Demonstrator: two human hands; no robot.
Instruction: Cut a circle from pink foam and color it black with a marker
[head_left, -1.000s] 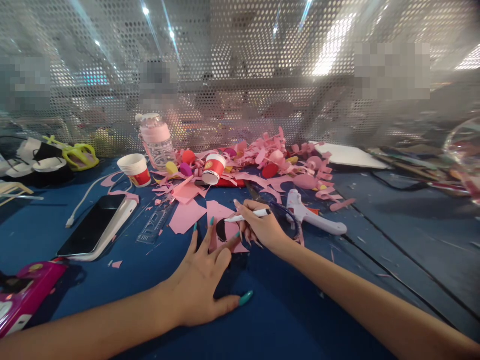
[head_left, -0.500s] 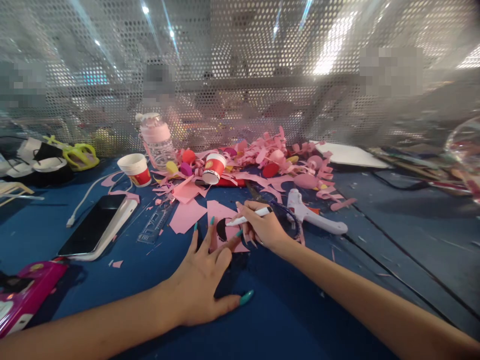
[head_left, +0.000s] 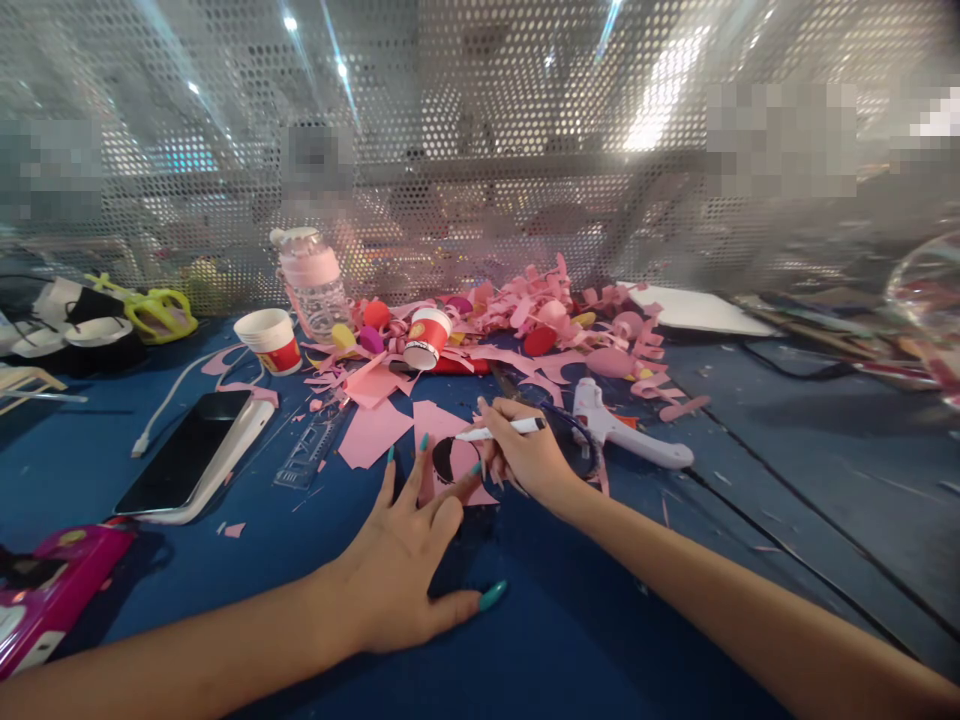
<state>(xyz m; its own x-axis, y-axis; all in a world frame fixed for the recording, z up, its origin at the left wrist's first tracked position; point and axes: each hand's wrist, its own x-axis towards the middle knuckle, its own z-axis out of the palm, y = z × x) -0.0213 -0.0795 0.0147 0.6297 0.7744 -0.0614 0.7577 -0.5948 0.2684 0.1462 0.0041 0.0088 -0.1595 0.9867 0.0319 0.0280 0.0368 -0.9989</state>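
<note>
My right hand (head_left: 525, 455) pinches a white marker (head_left: 499, 430), its tip at the upper edge of a dark-filled curve on a piece of pink paper (head_left: 429, 418). The black patch (head_left: 443, 460) covers the left part of a round outline there. With fingers spread, my left hand (head_left: 409, 555) rests on the blue table, and its fingertips press the lower part of that paper. Another pink paper piece (head_left: 373, 435) lies just left of it. Close by on the right is a white glue gun (head_left: 630, 435).
Behind the paper sits a heap of pink cutouts (head_left: 525, 300) with a tipped red-and-white paper cup (head_left: 427, 338). An upright paper cup (head_left: 270, 340), a clear bottle (head_left: 311, 280), a phone (head_left: 187, 450) and a stencil ruler (head_left: 304, 455) lie leftward. A perforated metal screen (head_left: 480, 120) stands behind.
The marker tip has moved slightly up from inside the round outline to its upper edge. My left hand stays in place on the paper.
</note>
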